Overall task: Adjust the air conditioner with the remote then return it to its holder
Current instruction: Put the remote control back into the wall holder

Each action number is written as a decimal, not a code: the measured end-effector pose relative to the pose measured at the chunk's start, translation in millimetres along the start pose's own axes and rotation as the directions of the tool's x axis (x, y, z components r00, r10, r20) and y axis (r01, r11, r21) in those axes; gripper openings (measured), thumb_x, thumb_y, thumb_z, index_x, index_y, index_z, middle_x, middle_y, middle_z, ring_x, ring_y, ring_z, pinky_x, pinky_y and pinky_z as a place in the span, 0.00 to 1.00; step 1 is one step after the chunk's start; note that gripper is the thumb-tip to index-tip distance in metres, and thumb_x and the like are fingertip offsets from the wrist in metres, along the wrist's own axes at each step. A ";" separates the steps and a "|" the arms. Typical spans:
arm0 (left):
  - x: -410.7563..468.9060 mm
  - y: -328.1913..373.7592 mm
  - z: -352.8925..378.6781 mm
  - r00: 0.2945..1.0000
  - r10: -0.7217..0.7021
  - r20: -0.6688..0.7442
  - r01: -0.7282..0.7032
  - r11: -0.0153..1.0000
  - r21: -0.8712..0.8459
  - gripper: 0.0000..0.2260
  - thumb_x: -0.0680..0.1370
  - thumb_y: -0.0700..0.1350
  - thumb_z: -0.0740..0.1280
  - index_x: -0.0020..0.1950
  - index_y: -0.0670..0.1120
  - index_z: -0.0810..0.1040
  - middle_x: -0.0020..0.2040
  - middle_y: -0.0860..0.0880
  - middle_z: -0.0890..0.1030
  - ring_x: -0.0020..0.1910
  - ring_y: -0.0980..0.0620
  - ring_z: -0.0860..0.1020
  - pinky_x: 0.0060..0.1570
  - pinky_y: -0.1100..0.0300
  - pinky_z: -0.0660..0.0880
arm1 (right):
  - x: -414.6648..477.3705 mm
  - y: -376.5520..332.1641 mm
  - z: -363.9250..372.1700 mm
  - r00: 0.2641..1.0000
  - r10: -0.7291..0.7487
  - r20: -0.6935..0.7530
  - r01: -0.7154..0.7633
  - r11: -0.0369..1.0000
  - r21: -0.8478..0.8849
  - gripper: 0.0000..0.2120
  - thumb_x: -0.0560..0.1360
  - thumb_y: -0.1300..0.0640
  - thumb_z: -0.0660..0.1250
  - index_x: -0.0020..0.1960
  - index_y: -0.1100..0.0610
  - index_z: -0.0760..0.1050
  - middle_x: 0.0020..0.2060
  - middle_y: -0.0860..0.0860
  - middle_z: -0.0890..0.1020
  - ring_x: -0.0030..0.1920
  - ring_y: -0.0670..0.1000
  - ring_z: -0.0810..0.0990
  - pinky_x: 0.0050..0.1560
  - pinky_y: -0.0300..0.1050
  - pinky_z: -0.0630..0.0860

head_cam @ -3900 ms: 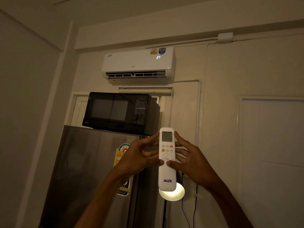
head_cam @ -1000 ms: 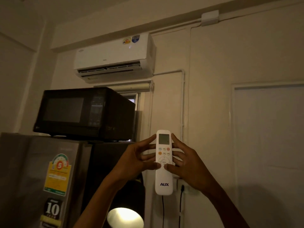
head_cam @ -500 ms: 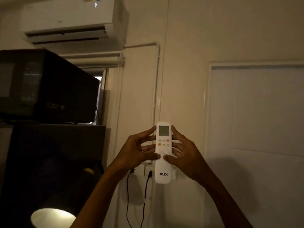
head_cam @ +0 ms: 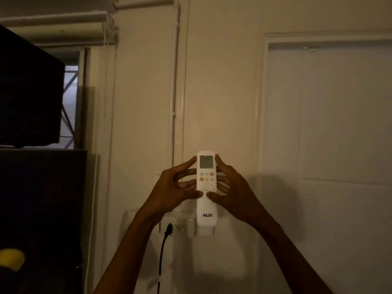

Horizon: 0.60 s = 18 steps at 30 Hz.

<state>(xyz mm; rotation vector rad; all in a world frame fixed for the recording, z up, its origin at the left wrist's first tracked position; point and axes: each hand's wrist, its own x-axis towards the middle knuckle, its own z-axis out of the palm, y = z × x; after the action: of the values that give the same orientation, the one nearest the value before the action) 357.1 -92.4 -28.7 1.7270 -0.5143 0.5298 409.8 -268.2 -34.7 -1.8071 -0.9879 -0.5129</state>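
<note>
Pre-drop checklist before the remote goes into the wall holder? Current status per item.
1. Remote held in both hands: ok. Left hand and right hand grip its sides, thumbs on the front.
2. Remote upright, screen on top: ok.
3. Lower end lined up over the holder: ok, the holder shows just beneath it.
4. Remote already seated in the holder: cannot tell, the lower end hides the opening.
5. Black cable clear of the holder: ok, it plugs in to the left.
6. Air conditioner setting confirmed: cannot tell, the unit is out of frame.

home room, microwave (head_cam: pixel 29 88), wall socket (head_cam: pixel 169 227)
</note>
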 end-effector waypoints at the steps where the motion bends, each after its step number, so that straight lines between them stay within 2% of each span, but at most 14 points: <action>1: 10.4 -9.0 0.0 1.000 0.007 0.005 -0.007 1.000 0.006 0.39 0.66 0.24 0.72 0.71 0.52 0.67 0.56 0.55 0.80 0.50 0.59 0.83 0.40 0.68 0.80 | 5.8 10.5 1.2 1.000 -0.009 -0.014 0.009 1.000 0.003 0.43 0.69 0.62 0.72 0.74 0.47 0.50 0.64 0.52 0.69 0.64 0.48 0.73 0.61 0.45 0.76; 3: 31.0 -26.8 1.0 1.000 0.016 0.013 -0.016 1.000 0.006 0.39 0.66 0.24 0.72 0.71 0.52 0.67 0.58 0.53 0.81 0.52 0.58 0.83 0.42 0.67 0.80 | 15.8 32.8 3.2 0.999 -0.023 -0.039 0.023 1.000 0.021 0.42 0.69 0.62 0.72 0.72 0.44 0.50 0.65 0.52 0.69 0.63 0.46 0.73 0.59 0.41 0.76; 5: 48.2 -44.0 4.8 1.000 0.003 0.018 -0.003 1.000 0.003 0.40 0.66 0.25 0.72 0.71 0.53 0.67 0.59 0.51 0.80 0.53 0.58 0.82 0.43 0.67 0.80 | 22.7 54.4 3.6 0.998 -0.021 -0.052 0.023 0.999 0.039 0.42 0.69 0.62 0.72 0.71 0.41 0.51 0.65 0.50 0.69 0.62 0.40 0.73 0.56 0.32 0.75; 7: 62.4 -59.4 7.9 1.000 -0.005 0.024 0.005 1.000 0.003 0.40 0.66 0.25 0.73 0.71 0.54 0.68 0.60 0.50 0.80 0.53 0.56 0.82 0.44 0.65 0.81 | 28.4 72.8 3.4 0.997 -0.022 -0.075 0.025 0.999 0.037 0.41 0.69 0.62 0.72 0.69 0.38 0.52 0.65 0.49 0.68 0.60 0.34 0.72 0.53 0.28 0.74; 9: 75.5 -74.3 9.8 1.000 0.005 0.022 -0.005 1.000 0.010 0.40 0.65 0.26 0.73 0.70 0.55 0.68 0.60 0.49 0.80 0.55 0.53 0.82 0.46 0.63 0.81 | 35.3 90.4 3.7 0.995 -0.035 -0.095 0.036 0.999 0.016 0.40 0.69 0.62 0.72 0.67 0.35 0.53 0.64 0.48 0.69 0.60 0.34 0.72 0.54 0.28 0.74; 14: 96.5 -106.6 13.0 1.000 0.002 0.015 -0.002 1.000 0.009 0.39 0.66 0.26 0.73 0.69 0.56 0.68 0.58 0.54 0.81 0.55 0.57 0.82 0.46 0.64 0.81 | 48.6 124.8 9.4 0.991 -0.071 -0.112 0.065 0.996 -0.058 0.40 0.69 0.61 0.72 0.65 0.32 0.52 0.63 0.45 0.68 0.60 0.35 0.71 0.55 0.28 0.73; 18: 106.1 -130.4 14.1 1.000 0.021 -0.002 -0.021 1.000 0.007 0.38 0.66 0.26 0.73 0.70 0.52 0.68 0.56 0.56 0.80 0.55 0.59 0.82 0.46 0.66 0.80 | 57.0 145.1 15.0 0.990 -0.100 -0.101 0.088 0.989 -0.116 0.39 0.69 0.58 0.70 0.65 0.30 0.51 0.60 0.37 0.67 0.61 0.35 0.71 0.55 0.27 0.73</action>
<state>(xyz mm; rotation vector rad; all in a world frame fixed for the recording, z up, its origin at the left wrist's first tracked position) 520.8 -85.8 -69.0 1.7293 -0.5298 0.5486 559.2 -260.2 -81.2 -1.8169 -0.9907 -0.7284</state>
